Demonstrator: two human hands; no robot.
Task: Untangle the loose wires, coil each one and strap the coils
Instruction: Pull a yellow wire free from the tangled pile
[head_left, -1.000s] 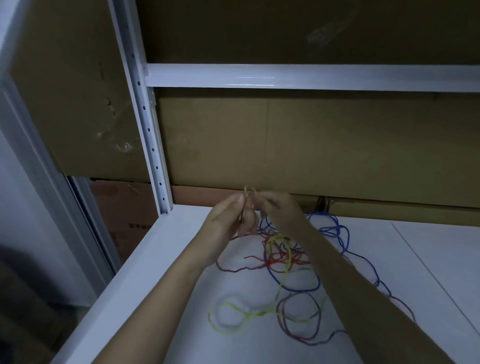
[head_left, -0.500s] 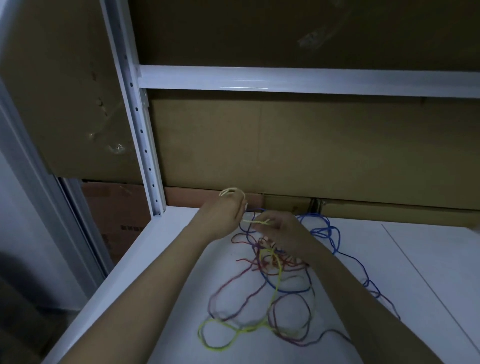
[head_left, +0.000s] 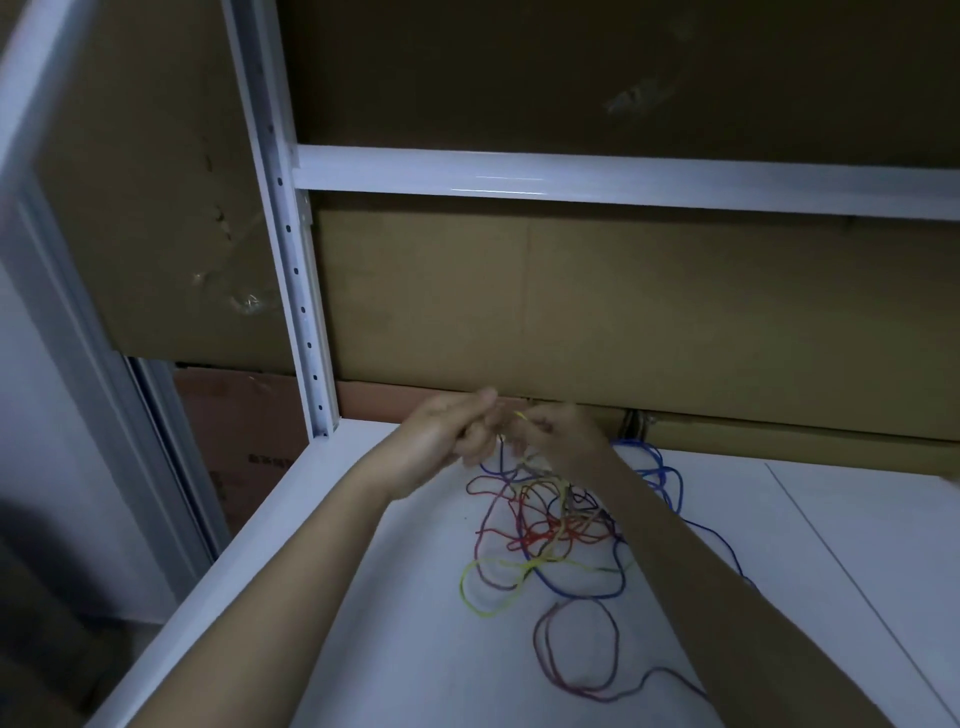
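L hand (head_left: 441, 434) and R hand (head_left: 558, 439) both pinch yellow wire (head_left: 485, 590) above tangle (head_left: 556, 525) on white shelf (head_left: 415, 649); fingers curled, grips narrow.

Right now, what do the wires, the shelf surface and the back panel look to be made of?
Wires: thin, limp strands in yellow, red, blue and purple, probably plastic-insulated; they could be cord, since no bare ends show.
Shelf surface: smooth white board with a faint sheen, looks painted or laminated.
Upright post: white painted metal, judging by its punched holes.
Back panel: matte brown corrugated cardboard, with a fold seam.
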